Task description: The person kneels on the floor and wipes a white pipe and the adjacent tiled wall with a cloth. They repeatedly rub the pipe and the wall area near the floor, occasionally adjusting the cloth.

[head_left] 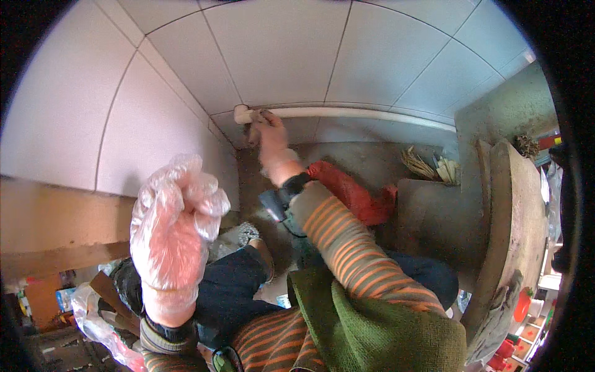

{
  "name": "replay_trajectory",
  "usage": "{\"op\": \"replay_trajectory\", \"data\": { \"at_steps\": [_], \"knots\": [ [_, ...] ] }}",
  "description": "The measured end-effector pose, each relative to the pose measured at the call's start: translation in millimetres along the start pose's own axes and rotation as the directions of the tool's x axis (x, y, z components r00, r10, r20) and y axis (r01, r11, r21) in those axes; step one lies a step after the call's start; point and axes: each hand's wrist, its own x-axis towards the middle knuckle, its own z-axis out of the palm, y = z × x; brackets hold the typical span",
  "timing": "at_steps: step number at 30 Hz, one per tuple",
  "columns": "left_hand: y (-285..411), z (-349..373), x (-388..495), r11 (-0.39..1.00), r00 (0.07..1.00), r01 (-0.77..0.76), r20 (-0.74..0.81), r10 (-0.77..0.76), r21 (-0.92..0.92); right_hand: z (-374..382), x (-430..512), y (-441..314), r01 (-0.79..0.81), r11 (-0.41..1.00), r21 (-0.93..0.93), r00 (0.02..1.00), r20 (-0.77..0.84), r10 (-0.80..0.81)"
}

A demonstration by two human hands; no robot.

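Observation:
My right hand [274, 144] reaches forward to a white plastic pipe [353, 113] that runs low along the tiled wall. Its fingers grip a small greyish-brown rag [253, 132], blurred, against the pipe just beside the elbow fitting [241, 114]. A thin clear plastic glove is on this hand. My left hand [174, 237], also in a loose clear plastic glove, is raised at the left, with its back up and fingers curled; whether anything is inside them is hidden.
White tiles [279, 51] cover the walls ahead and at left. A red bag-like object [358, 195] lies on the floor beyond my right forearm. A wooden board [520, 223] stands at right, near dry plant stalks [418, 162]. A plastic bag [100, 325] is at lower left.

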Motion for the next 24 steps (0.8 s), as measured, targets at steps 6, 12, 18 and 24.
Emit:
{"op": "replay_trajectory", "data": {
  "at_steps": [6, 12, 18, 24],
  "knots": [
    [3, -29, 10, 0.996, 0.997, -0.039, -0.057, 0.044, 0.079, -45, -58, -58, -0.506, 0.773, 0.383, 0.844, 0.407, 0.351],
    [-8, -43, 27, 0.958, 0.989, 0.058, -0.149, -0.016, 0.282, -52, -122, -110, 0.571, 0.456, -0.682, 0.804, 0.576, -0.145],
    [-37, -56, 26, 0.943, 0.983, 0.155, -0.144, -0.116, 0.294, -66, -135, -129, 0.381, 0.901, -0.206, 0.777, 0.6, -0.192],
    [-63, -43, 8, 0.869, 0.962, 0.239, 0.015, -0.273, 0.433, -61, -149, -151, -0.224, 0.928, 0.297, 0.84, 0.542, 0.03]
  ]
}}
